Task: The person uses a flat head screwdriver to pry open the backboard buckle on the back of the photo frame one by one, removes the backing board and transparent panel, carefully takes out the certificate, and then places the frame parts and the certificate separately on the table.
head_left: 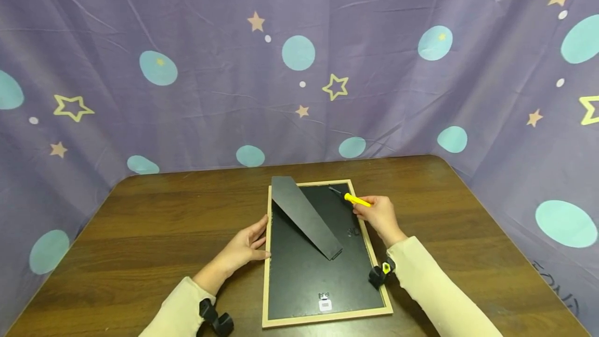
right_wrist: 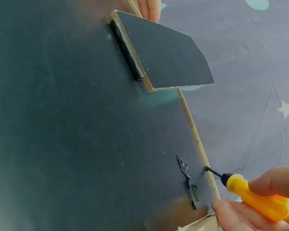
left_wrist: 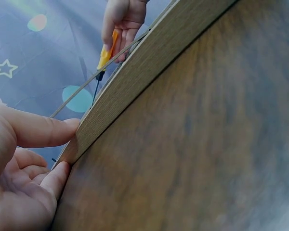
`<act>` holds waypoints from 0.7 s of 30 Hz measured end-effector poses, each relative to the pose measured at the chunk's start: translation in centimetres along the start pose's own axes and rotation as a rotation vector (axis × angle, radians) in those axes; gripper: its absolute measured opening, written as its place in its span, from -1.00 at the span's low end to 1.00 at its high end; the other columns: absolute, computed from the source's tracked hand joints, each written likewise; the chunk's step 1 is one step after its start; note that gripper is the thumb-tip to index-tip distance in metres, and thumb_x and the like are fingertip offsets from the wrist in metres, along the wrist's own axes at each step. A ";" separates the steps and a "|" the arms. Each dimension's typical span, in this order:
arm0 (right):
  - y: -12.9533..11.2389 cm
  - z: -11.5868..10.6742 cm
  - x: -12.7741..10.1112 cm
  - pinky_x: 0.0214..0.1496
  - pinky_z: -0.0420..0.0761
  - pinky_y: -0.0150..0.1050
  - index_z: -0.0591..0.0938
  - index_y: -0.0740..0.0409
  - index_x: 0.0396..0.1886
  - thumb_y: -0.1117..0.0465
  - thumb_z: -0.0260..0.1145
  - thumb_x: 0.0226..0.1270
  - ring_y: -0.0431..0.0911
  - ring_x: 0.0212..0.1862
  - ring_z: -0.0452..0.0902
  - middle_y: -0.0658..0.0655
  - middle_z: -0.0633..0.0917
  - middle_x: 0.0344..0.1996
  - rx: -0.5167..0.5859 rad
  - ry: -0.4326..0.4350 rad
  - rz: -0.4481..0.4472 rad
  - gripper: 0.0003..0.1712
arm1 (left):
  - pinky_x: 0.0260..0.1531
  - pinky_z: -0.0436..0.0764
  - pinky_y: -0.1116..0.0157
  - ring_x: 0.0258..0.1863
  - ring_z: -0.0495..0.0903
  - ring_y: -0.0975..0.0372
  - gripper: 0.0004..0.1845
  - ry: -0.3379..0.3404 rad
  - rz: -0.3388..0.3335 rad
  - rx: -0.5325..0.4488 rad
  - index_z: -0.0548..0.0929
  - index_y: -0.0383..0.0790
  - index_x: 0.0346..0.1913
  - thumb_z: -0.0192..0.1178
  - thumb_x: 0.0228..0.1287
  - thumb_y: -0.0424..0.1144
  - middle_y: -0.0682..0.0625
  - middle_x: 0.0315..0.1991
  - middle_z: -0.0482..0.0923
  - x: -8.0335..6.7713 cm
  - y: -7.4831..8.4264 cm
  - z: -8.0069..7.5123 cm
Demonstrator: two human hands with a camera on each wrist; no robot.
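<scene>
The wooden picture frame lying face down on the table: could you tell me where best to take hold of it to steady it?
Probably by the long left rail of the light wooden picture frame, coming in from the left along the brown wooden table. That edge is bare, and the left hand rests there. The black easel stand sticks up, and the right hand grips a yellow-handled screwdriver.

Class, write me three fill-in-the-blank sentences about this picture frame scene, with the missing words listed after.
1. The right hand grips a screwdriver with a ____ handle.
2. The picture frame lies face ____ on the table.
3. The left hand touches the frame's ____ edge.

Missing words: yellow; down; left
</scene>
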State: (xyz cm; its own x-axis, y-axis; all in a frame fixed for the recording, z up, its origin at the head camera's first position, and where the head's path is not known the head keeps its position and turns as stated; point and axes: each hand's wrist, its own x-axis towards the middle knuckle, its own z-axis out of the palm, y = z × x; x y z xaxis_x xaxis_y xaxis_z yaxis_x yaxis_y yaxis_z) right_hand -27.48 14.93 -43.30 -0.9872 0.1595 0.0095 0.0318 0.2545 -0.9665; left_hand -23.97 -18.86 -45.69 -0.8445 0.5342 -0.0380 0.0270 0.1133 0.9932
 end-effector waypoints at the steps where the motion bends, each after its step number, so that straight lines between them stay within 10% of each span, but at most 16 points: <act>1: 0.1 0.0 0.0 -0.41 0.68 -0.40 0.57 0.62 -0.09 0.44 0.27 0.17 -0.15 -0.47 0.66 0.40 0.70 -0.35 0.013 -0.002 0.007 -0.66 | 0.23 0.34 0.33 0.43 -0.24 -0.13 -0.01 0.001 -0.003 0.001 -0.20 -0.51 0.43 0.20 0.00 -0.67 -0.33 0.46 -0.35 0.0 0.1 0.0; 21: 0.3 0.6 0.2 -0.44 0.67 -0.41 0.61 0.59 -0.14 0.43 0.28 0.16 -0.07 -0.45 0.69 0.44 0.69 -0.35 -0.006 0.009 -0.010 -0.70 | 0.19 0.42 0.27 0.40 -0.08 -0.18 0.02 0.019 -0.008 0.062 -0.19 -0.49 0.43 0.28 0.04 -0.58 -0.33 0.46 -0.33 -0.2 0.3 0.3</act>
State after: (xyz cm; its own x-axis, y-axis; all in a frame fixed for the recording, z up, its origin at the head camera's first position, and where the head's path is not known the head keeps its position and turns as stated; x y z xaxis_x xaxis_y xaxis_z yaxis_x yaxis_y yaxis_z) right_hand -27.73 14.50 -43.76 -0.9859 0.1660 0.0215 0.0229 0.2614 -0.9650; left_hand -23.61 -18.69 -45.38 -0.8548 0.5172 -0.0433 0.0525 0.1691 0.9842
